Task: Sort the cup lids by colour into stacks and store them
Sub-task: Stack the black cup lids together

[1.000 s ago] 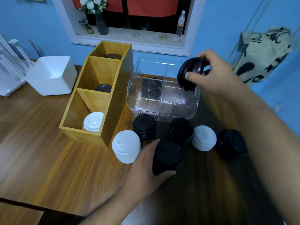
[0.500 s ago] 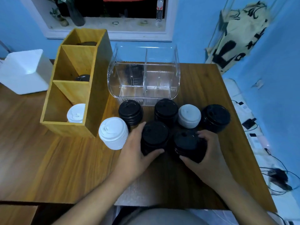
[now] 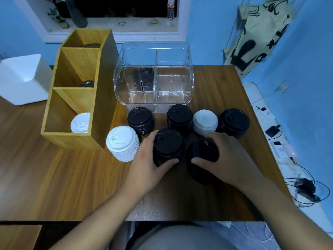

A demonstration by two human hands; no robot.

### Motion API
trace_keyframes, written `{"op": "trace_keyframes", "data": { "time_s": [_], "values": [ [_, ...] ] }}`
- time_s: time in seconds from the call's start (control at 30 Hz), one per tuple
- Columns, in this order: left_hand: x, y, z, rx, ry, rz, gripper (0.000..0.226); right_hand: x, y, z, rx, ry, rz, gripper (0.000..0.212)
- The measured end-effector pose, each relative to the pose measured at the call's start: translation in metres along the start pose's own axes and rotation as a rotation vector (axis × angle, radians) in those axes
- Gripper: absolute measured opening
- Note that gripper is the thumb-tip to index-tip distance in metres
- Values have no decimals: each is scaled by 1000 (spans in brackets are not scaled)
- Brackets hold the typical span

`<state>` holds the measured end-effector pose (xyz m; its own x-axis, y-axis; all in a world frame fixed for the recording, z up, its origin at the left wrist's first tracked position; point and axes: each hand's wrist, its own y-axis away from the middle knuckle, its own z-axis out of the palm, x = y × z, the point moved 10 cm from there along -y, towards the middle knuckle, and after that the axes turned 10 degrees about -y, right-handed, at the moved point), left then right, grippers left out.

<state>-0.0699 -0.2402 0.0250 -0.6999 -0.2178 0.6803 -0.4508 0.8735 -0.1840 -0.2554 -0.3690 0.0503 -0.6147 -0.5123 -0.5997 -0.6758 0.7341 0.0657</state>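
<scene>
Several stacks of cup lids stand on the wooden table (image 3: pixel 54 186). My left hand (image 3: pixel 147 165) grips a black lid stack (image 3: pixel 168 144) at the centre. My right hand (image 3: pixel 228 157) grips another black lid stack (image 3: pixel 203 152) just to its right, which leans toward me. Behind them stand three more black stacks (image 3: pixel 141 120) (image 3: pixel 179 115) (image 3: pixel 234 121), a small white stack (image 3: pixel 205 121) and a taller white stack (image 3: pixel 122 142). The wooden three-compartment box (image 3: pixel 100 98) holds a white lid (image 3: pixel 81 122) in front and dark lids behind.
A clear plastic divided bin (image 3: pixel 155 76) stands behind the stacks with dark lids in its left half. A white container (image 3: pixel 21 78) sits at far left. The table's right edge drops to a floor with cables and a power strip (image 3: pixel 270 123).
My right hand came down from the clear bin, where it held black lids, to a black stack on the table in front. The left hand stayed on its black stack.
</scene>
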Motion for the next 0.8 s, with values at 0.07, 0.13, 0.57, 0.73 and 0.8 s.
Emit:
{"op": "trace_keyframes", "data": {
  "time_s": [0.07, 0.13, 0.57, 0.73, 0.8],
  "values": [
    [1, 0, 0, 2, 2, 2, 92, -4, -2, 13, -59, 65, -29, 85],
    [3, 0, -1, 0, 6, 7, 91, -5, -1, 20, -132, -14, -51, 82],
    [9, -1, -7, 13, 59, 12, 81, -69, -13, -10, -194, -234, -351, 80],
    [8, 1, -9, 20, 34, -14, 79, -94, -39, 27, -292, -70, -424, 79],
    [4, 0, -8, 25, 17, -22, 78, -95, -42, 36, -319, -37, -422, 78]
  ]
}}
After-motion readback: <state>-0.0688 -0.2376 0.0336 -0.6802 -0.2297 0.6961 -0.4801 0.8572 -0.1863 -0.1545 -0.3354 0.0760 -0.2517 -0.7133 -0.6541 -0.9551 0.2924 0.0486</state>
